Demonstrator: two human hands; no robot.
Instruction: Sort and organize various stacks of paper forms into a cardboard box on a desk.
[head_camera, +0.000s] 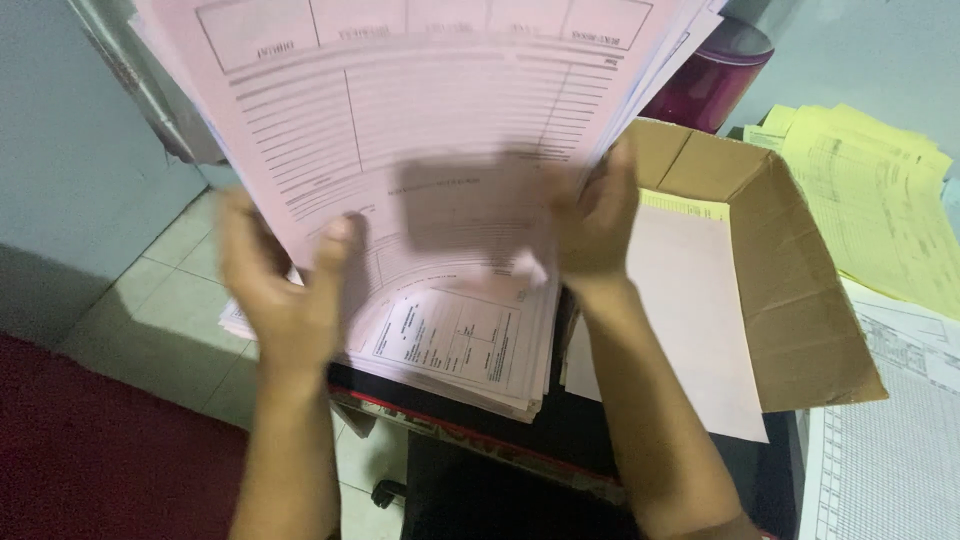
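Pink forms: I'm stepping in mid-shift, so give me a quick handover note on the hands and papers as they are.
Left hand: grips the left edge of a lifted sheaf of pink forms.
Right hand: holds its right edge.
Below: a stack of pink forms lies flat.
Right: an open cardboard box with a yellow sheet and a pale sheet inside; yellow forms beyond it.
Done: sheaf is up off the stack.
Left: sheaf not set down anywhere.
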